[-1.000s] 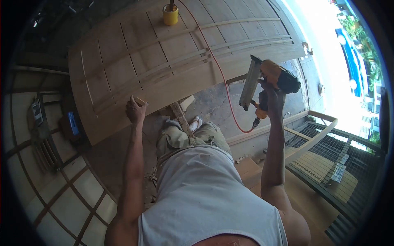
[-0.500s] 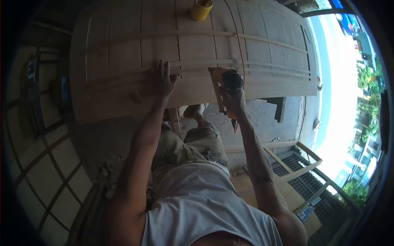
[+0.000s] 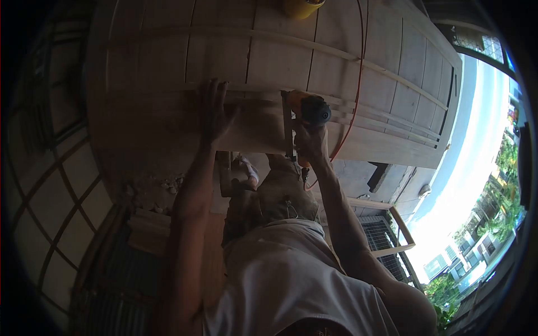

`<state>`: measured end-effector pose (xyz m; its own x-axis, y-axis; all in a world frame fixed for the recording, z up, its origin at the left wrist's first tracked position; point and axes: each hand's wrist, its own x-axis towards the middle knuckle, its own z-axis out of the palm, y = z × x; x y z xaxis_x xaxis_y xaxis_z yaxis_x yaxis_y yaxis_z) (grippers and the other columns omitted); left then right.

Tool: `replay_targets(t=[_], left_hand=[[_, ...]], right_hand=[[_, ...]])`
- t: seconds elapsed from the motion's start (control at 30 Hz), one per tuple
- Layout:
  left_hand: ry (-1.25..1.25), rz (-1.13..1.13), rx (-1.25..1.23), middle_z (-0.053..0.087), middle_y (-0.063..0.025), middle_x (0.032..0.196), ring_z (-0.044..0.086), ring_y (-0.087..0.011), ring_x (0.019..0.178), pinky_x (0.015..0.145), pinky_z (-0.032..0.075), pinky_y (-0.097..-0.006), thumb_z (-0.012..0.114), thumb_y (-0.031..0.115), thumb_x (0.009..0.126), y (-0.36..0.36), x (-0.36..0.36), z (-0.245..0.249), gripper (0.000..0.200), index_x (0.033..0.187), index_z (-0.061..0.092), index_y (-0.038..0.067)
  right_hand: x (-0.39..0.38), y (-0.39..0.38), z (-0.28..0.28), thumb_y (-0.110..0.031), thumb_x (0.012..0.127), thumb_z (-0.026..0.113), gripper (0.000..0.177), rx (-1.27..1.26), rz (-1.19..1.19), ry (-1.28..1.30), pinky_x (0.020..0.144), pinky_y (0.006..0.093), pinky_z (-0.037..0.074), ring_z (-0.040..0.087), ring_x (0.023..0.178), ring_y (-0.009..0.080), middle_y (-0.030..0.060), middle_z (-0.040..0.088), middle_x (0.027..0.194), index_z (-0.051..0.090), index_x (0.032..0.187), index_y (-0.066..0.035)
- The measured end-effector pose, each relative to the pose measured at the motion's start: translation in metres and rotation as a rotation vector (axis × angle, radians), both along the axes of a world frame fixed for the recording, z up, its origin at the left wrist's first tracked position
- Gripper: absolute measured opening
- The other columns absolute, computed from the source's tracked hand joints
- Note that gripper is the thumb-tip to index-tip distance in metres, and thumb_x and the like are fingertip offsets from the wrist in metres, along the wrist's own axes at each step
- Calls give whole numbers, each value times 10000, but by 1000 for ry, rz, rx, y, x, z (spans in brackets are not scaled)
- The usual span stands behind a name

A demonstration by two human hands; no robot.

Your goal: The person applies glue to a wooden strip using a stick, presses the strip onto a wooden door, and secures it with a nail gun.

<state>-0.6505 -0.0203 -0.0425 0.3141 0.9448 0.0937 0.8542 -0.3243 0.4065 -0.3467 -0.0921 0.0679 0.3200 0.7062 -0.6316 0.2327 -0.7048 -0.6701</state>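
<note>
A large pale wooden door panel [image 3: 280, 61] lies flat in front of me, with grooves and thin wooden strips [image 3: 314, 45] running along it. My right hand [image 3: 312, 141] grips the handle of an orange and black nail gun [image 3: 305, 106]. Its nose meets the lower strip close to the panel's near edge. A red air hose [image 3: 360, 73] crosses the panel on the right and curves down towards the tool's base. My left hand [image 3: 214, 115] is slightly blurred over the same strip to the left, fingers stretched and thumb apart, with nothing held.
A yellow container [image 3: 302, 8] stands on the panel's far side. Behind me on the right are a wooden frame [image 3: 400, 227] and wire mesh [image 3: 381, 235]. Scraps lie on the floor at left. Bright daylight comes in from the right.
The view has shifted, and the yellow container now appears further right and higher. Both hands and the nail gun have moved left along the panel.
</note>
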Motion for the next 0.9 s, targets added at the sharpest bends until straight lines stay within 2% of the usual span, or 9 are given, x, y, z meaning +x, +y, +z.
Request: replay_targets(t=[0.1,0.2,0.3,0.37,0.47,0.53,0.63,0.8,0.9], left_hand=[[3,-2,3,414,-228,1704,324,-446,1627,1331,211,-665,682,578,1024,-2,1,3,822,1635,479,67],[-12,9,-36,394,-226,1723,300,-447,1641,1339,191,-662,707,556,1011,-2,1,4,839,1650,461,71],[-11,24,-60,381,-227,1734,289,-450,1647,1343,180,-659,733,528,1000,-2,-1,5,847,1660,451,76],[-27,21,-68,374,-230,1739,284,-452,1649,1344,176,-659,750,508,993,-2,-1,7,848,1661,452,78],[-65,8,-46,379,-235,1734,285,-459,1645,1344,179,-656,759,484,989,-2,-1,5,842,1660,452,78],[-75,5,-58,385,-235,1730,288,-461,1643,1344,183,-654,762,475,987,1,3,7,839,1656,454,74],[-74,6,-44,395,-236,1721,292,-462,1640,1344,187,-651,748,477,998,-2,-5,10,820,1647,461,65],[-53,-36,23,398,-226,1716,305,-449,1636,1341,203,-661,700,570,1024,-1,-5,-7,837,1659,448,87],[-73,-65,124,400,-228,1723,316,-451,1634,1338,213,-663,645,609,1052,-4,-6,-11,833,1673,442,92]], right_hand=[[1,1,-3,-344,914,769,309,77,14,19,494,332,484,624,551,117,10,622,648,779,962,-38],[1,4,-3,-336,913,768,298,-59,58,-32,474,342,477,621,530,128,20,643,675,784,957,-41],[-1,-2,-19,-351,910,767,308,-12,64,-30,476,348,482,636,533,140,34,658,672,793,946,-46],[-8,-4,-32,-342,902,765,295,59,21,-16,474,346,480,637,535,138,38,667,678,798,944,-51],[-12,-11,-63,-326,892,764,275,296,110,-194,481,339,479,637,539,130,33,671,684,802,946,-59],[-15,-5,-57,-310,885,764,263,255,128,-260,489,337,483,636,540,128,29,674,694,802,952,-59],[-27,8,-34,-293,877,764,258,-21,11,-128,504,340,492,637,540,130,25,674,704,796,958,-50],[-13,12,1,-286,904,753,270,-81,-55,-55,509,332,505,643,549,127,21,636,663,753,970,-24],[0,-6,56,-300,931,728,389,69,-283,78,491,364,488,665,542,178,93,641,646,754,1106,46]])
